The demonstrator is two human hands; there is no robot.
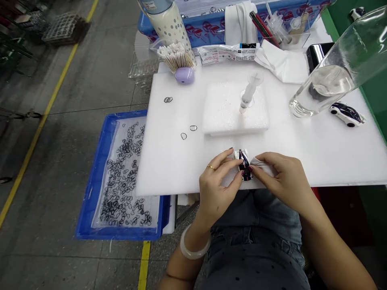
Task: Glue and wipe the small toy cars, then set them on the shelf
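Note:
Near the front edge of the white table, a small white and dark toy car lies between my hands. My left hand holds the car, its thumb and fingers on the left side and top. In my right hand a white cloth is pinched between thumb and fingers, touching the car's right side. Behind the car is a white foam block with a syringe standing in it. Several small dark rings lie on the table to the left.
A second toy car sits at the right beside a tilted clear glass with liquid. Cotton swabs, a purple case and a white packet line the back. A blue tray of dark rings is at the left.

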